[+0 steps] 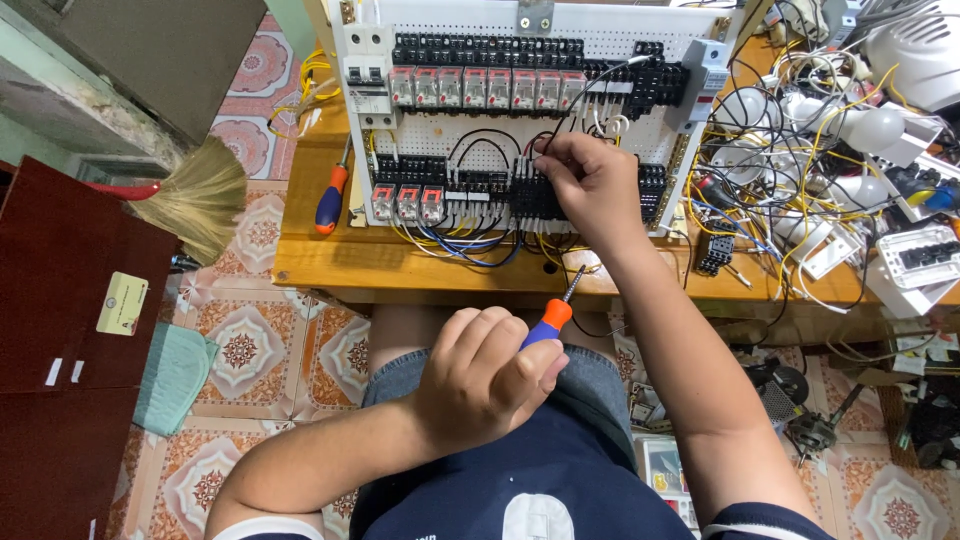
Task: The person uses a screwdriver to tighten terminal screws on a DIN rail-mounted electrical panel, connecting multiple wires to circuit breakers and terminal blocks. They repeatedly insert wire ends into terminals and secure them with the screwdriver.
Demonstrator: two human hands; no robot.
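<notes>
So my right hand (590, 180) is up on the white wiring panel (620, 40), fingertips pinched on the end of a black wire (590, 85) that loops up and away toward the black terminal blocks at the panel's top right. The pinch sits right over the lower row of black terminal blocks (535, 195), about mid-panel. My left hand (480, 375) is way back from the panel, down over my lap below the counter (330, 262) edge, clenched round the orange and blue screwdriver (552, 312). Its shaft points up and a bit right, tip aimed at the panel's bottom edge, just under my right wrist. So the right hand is the one at the terminals. A second screwdriver (331, 196) lies on the counter left of the panel
</notes>
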